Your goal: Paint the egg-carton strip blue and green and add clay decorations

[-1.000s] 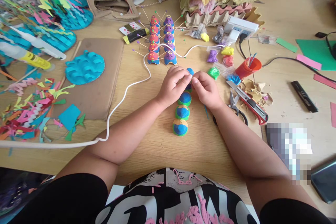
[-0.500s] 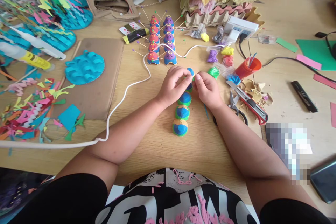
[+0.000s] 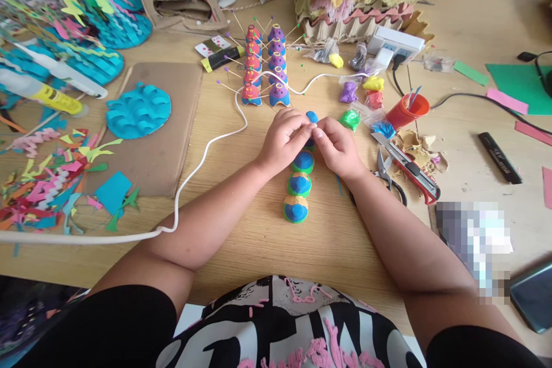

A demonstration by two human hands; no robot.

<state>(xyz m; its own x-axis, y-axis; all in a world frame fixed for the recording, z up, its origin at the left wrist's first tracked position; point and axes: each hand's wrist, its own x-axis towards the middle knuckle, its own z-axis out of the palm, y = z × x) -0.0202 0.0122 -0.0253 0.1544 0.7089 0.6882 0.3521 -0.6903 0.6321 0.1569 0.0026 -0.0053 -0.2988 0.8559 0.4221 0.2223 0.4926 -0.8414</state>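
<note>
A row of blue and green egg-carton cups [image 3: 299, 185] runs up the table's middle, its near cups banded with yellow-orange. Over the far part of that row, my left hand [image 3: 287, 137] and my right hand [image 3: 337, 145] meet at the fingertips. Both are pinched closed, thumbs against forefingers. Whatever lies between the fingertips is too small or hidden to make out. Behind the hands stand two finished-looking rows: red-and-blue cups [image 3: 252, 94] with faces and purple-and-blue cups [image 3: 279, 94], with pin-headed sticks poking out.
A white cable [image 3: 207, 149] crosses the left side near my left forearm. Beside my right forearm lie scissors [image 3: 383, 169] and a red utility knife [image 3: 411, 168]. Clay packets [image 3: 349, 92] and an orange cup [image 3: 407, 112] stand beyond; paper scraps [image 3: 56, 184] lie left.
My right hand has moved slightly left, bringing its fingertips against those of my left hand. The left hand stays almost in place.
</note>
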